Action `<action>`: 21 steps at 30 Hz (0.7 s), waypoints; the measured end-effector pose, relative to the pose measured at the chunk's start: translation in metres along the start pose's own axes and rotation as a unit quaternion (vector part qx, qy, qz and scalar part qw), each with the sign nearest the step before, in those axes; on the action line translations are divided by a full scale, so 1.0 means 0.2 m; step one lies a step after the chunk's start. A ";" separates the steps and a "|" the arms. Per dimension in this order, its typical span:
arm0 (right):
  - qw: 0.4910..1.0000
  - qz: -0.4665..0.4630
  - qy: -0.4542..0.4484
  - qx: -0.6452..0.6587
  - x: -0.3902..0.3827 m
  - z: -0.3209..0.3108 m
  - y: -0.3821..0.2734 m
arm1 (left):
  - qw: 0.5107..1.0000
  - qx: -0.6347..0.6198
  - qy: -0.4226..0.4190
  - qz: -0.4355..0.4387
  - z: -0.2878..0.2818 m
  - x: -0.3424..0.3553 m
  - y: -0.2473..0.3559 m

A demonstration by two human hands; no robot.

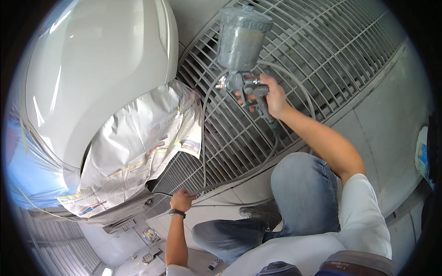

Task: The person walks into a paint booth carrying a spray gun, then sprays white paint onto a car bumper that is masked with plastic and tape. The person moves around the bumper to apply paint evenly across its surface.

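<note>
Lowest and nearest, at five o'clock on the lower rim, is part of a mask (354,264), with the white shirt (299,250) just beyond it. The spray gun (244,85) is between twelve and one o'clock, apart from the car panel (103,69), its nozzle turned toward nine. A large grey cup (244,39) sits on top of the gun. The right hand (275,97), at about one or two o'clock, is wrapped round the gun's handle, fingers at the trigger; how far the trigger is pulled I cannot tell.

The left hand (181,200), at seven o'clock, is curled closed on the hose (230,181), which joins the foot of the gun's handle and loops over the floor grate (317,50). A dark watch (177,213) is on the left wrist.

The pale, glossy panel fills ten o'clock. Creased masking paper (138,142) hangs along its lower edge at nine, and blue film (39,170) covers the part between eight and nine. Bent knees in jeans (304,193) lie from four to six o'clock, with a dark shoe (262,213) near five.
</note>
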State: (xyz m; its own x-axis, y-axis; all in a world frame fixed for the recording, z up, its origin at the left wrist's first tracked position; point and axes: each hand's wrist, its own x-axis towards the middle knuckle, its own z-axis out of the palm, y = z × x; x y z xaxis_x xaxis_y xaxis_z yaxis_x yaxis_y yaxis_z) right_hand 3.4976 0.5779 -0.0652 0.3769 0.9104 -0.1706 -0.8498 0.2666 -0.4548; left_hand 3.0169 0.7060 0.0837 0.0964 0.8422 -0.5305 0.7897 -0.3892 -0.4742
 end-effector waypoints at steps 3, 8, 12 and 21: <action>0.997 0.043 -0.053 0.041 0.00 0.02 0.13 | 0.999 0.028 0.026 -0.028 -0.02 -0.03 -0.13; 0.993 0.066 -0.094 -0.013 0.10 0.02 0.21 | 0.999 0.023 0.035 0.007 0.02 -0.06 -0.11; 0.997 0.026 -0.059 -0.038 0.28 0.02 0.04 | 0.998 -0.011 0.061 -0.017 -0.01 -0.16 0.02; 0.978 -0.112 0.044 -0.169 0.64 0.16 -0.53 | 0.983 -0.093 0.157 -0.002 -0.11 -0.38 0.30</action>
State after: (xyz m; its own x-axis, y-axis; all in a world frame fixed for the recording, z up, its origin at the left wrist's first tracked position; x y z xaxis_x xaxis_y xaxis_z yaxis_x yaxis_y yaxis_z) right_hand 3.6235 0.6769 -0.0105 0.5829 0.8062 -0.1013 -0.5772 0.3231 -0.7499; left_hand 3.0707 0.6276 0.1114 0.2516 0.9289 -0.2717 0.8849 -0.3345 -0.3241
